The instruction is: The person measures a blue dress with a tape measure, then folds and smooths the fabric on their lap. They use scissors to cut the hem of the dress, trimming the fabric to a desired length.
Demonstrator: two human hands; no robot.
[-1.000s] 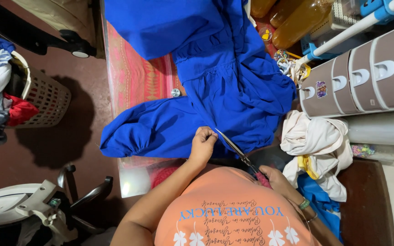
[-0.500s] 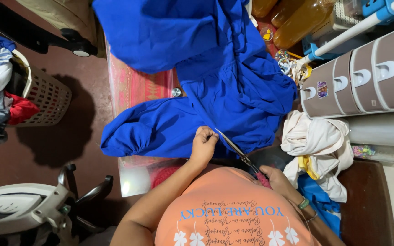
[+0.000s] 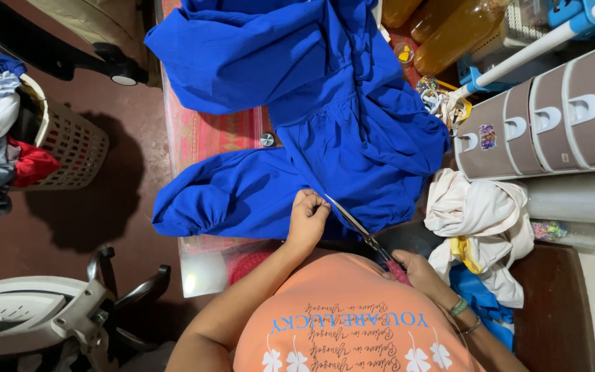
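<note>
Blue fabric (image 3: 325, 138) is spread beyond the fingertips and pinched at its near edge by the closed left hand (image 3: 308, 219); scissors (image 3: 356, 227) are gripped by the right hand (image 3: 414, 270), blades slightly parted just beside those fingers. Cloth should be kept taut and fingertips held clear of the blades.

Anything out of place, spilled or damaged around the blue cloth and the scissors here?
Nothing looks damaged or spilled. The blue cloth lies bunched and creased, one end hanging past the table edge. The left hand pinches it beside the scissors, held by the right hand. A laundry basket overflows with clothes.
</note>
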